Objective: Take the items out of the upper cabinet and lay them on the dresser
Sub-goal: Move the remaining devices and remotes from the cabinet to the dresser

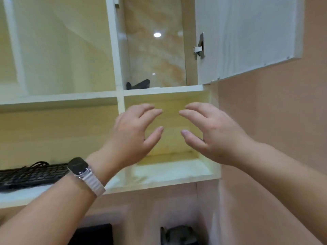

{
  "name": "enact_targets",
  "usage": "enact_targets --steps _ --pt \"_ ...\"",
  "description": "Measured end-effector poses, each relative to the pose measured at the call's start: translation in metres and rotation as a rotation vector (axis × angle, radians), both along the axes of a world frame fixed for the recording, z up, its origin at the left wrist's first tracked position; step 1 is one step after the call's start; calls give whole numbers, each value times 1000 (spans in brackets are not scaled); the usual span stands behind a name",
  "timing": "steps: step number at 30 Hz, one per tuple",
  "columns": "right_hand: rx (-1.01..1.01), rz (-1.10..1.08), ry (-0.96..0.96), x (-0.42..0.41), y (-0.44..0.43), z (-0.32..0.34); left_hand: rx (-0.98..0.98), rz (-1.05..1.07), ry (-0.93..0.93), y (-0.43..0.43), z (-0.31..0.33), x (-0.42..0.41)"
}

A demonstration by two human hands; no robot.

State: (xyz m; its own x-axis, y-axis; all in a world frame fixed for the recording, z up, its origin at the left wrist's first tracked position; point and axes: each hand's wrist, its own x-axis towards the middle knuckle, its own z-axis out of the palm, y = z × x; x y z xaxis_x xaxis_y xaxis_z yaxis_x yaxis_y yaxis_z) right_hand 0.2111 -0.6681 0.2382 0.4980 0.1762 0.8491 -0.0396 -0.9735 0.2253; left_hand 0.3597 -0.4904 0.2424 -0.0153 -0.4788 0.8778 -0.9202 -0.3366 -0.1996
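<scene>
The upper cabinet [162, 89] stands open, its white door [247, 36] swung out to the right. A black object [138, 84] lies at the front left of its shelf, partly hidden by the shelf edge. Both my hands are raised in front of the open cubby below that shelf. My left hand [134, 133], with a watch on the wrist, has its fingers spread and holds nothing. My right hand [208, 131] faces it, fingers apart and empty. Both hands are well below the black object.
A black keyboard [30, 175] with a cable lies on the lower shelf at the left. Dark objects [178, 235] sit at the bottom edge, on a surface I cannot make out. A pink wall [276, 121] is to the right.
</scene>
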Motion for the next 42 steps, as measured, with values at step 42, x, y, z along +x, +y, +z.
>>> enact_targets --steps 42 --pt "522 -186 680 114 -13 160 407 710 -381 -54 178 64"
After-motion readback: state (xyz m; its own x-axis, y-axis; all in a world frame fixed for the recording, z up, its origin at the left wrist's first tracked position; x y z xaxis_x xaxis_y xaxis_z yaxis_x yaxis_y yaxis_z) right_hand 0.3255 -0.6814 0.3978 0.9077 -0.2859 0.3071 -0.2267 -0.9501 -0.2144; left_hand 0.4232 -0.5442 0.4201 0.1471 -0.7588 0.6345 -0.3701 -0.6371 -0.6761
